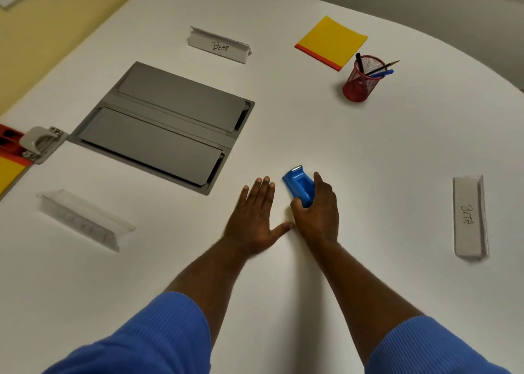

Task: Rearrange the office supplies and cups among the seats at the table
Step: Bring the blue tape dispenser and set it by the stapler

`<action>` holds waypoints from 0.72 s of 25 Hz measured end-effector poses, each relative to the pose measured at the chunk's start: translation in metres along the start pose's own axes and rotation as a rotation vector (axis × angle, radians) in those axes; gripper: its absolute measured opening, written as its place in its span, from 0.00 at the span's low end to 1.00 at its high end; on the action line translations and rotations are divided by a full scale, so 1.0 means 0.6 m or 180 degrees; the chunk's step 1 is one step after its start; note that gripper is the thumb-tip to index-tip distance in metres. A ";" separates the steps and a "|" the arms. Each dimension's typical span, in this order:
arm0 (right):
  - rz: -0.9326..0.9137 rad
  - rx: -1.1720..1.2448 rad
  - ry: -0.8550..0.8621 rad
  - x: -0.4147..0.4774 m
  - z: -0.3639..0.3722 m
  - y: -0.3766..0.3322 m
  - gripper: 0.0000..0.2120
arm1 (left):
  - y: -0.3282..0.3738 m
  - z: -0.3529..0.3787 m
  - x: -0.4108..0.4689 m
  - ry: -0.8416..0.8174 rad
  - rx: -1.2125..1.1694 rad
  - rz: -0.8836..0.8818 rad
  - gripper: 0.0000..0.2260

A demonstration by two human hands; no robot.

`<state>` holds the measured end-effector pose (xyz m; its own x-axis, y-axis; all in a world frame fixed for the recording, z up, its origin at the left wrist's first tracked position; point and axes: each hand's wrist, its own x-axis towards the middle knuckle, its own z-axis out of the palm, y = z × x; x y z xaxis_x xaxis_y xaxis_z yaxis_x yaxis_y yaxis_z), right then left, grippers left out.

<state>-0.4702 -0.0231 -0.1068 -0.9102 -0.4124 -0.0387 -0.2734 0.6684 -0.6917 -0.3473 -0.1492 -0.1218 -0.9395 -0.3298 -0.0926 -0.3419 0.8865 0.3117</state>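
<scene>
Stapler: blue, near the table's middle, just ahead of me, under my right hand. The fingers curl over its far side and the thumb tucks against the near end, a full wrap. I can't quite tell whether it is lifted or resting on the table; it looks down.

Left hand: flat on the top, fingers spread, holding nothing, just beside the stapler. Its thumb tip is at the right hand's heel.

Step, as I read it: carry the stapler to another seat.
- Grip round the middle so the arm stays closed.
- Lift clear rather than drag.
- Set it down in front of a card: BETA to my right, BEAR across.
- Keep wide of the cup. It looks light, and the pens lean out over its rim.

Materials:
- Stapler: hard glossy plastic, rounded body, small metal tip at the far end. Should slide easily on this top.
- Table: matte white, smooth, curved edge.
- Cup: red wire mesh cylinder, holding a black pen, a blue pen and a pencil.
- Pad: square yellow paper with a red strip along one edge, beside the cup.
- Cards: folded white tents, hand-lettered. A third card at my left is blurred and unreadable.
- Hatch: grey, two flaps set flush in the top.
- Punch: grey metal, at the left edge.
</scene>
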 end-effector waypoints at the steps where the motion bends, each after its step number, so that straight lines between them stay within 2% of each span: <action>1: 0.0012 0.0061 -0.0096 -0.019 -0.008 0.002 0.35 | 0.001 -0.006 -0.012 -0.0085 -0.0155 -0.0034 0.42; 5: -0.0261 0.0370 -0.0388 -0.113 -0.044 -0.007 0.31 | 0.007 -0.068 -0.044 -0.0375 -0.0973 -0.0335 0.37; 11: -0.0684 0.0631 -0.0726 -0.195 -0.098 -0.064 0.27 | 0.016 -0.139 -0.140 0.0010 -0.1552 -0.0343 0.32; 13: -0.0881 0.0588 -0.0840 -0.212 -0.114 -0.087 0.27 | 0.014 -0.164 -0.169 0.0033 -0.1653 -0.0356 0.33; 18: -0.1195 0.0358 -0.1098 -0.223 -0.112 -0.161 0.29 | -0.020 -0.216 -0.217 0.0162 -0.1622 -0.0525 0.26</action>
<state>-0.3431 0.0091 0.0134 -0.5953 -0.8035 0.0046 -0.5089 0.3726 -0.7760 -0.2179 -0.1590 0.0091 -0.8677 -0.4778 -0.1372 -0.4196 0.5559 0.7175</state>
